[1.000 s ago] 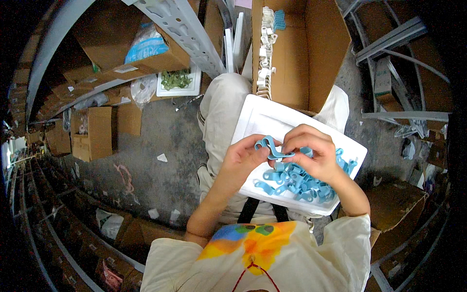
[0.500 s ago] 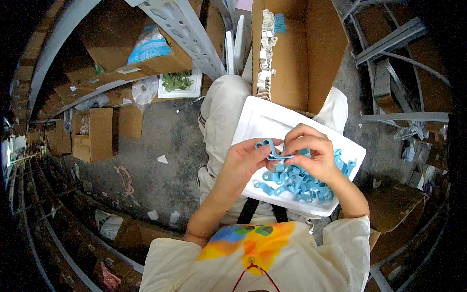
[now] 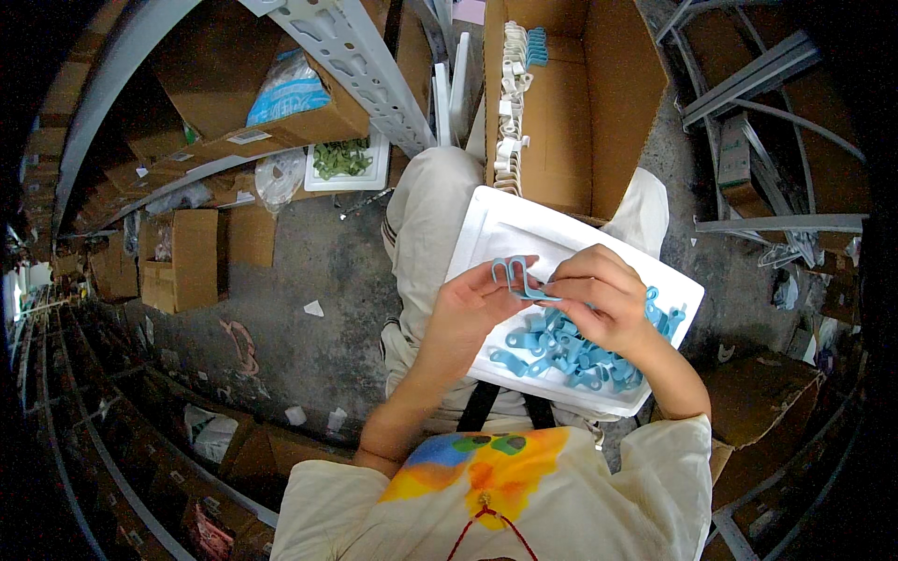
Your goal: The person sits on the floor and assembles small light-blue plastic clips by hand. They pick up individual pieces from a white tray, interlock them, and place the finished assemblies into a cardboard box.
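The right hand (image 3: 550, 292) is closed on one end of a blue hook (image 3: 512, 278), its thumb and fingers pinched on the flat strip, which leaves the curved end free and turned toward the left hand (image 3: 494, 283). The left hand is spread loosely around that curved end, thumb apart from the fingers; whether it bears any of the weight, or only steadies the piece, I cannot tell. The hook is up above the white tray (image 3: 505, 220), near the middle of it and clear of the loose blue pieces (image 3: 566, 351), so both hands likely have room to work around it without brushing the heap. The tray lies slanted across the person's lap, over the pale trousers (image 3: 432, 201), probably because that puts the pieces close under both hands, and its raised rim seems suited to stopping them from sliding off. The pieces sit toward the near and right side of it, leaving the far left part bare. Just beyond the tray stands an open cardboard box (image 3: 554, 122), between the knees and within easy reach, it seems. Along its left wall runs a close row of white pieces (image 3: 512, 98), with a short row of blue pieces (image 3: 537, 47) beside its far end, lined up perhaps to save space.
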Action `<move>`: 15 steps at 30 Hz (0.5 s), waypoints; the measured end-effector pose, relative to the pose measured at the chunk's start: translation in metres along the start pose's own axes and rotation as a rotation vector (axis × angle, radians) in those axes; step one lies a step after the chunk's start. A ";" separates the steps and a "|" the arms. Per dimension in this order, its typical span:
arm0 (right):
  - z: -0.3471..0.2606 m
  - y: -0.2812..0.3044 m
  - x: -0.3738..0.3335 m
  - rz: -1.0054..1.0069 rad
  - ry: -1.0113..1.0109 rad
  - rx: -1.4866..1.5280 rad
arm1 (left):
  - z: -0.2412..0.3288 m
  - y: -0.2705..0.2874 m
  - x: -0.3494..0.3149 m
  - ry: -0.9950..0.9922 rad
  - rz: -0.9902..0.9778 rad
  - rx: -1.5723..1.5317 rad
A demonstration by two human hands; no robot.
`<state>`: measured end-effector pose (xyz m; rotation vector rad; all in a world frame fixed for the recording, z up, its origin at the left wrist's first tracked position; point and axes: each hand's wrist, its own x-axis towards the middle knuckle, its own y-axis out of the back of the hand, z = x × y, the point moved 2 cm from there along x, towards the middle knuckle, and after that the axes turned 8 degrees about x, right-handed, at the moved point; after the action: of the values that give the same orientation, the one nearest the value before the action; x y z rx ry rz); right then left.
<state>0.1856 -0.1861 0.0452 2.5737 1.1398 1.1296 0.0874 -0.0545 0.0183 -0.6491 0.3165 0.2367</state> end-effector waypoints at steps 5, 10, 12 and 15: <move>-0.002 -0.001 0.000 -0.019 0.041 -0.038 | 0.006 -0.007 -0.005 -0.077 0.109 0.147; -0.007 0.000 0.003 -0.086 0.117 -0.190 | 0.012 -0.004 -0.006 -0.055 0.129 0.260; -0.008 -0.003 0.001 -0.092 0.166 -0.237 | 0.010 0.000 -0.004 -0.089 0.114 0.307; -0.007 -0.005 -0.002 -0.093 0.190 -0.215 | 0.012 -0.002 -0.004 -0.049 0.095 0.300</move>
<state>0.1771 -0.1852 0.0473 2.2692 1.0932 1.4134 0.0869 -0.0490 0.0295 -0.3316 0.3282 0.2889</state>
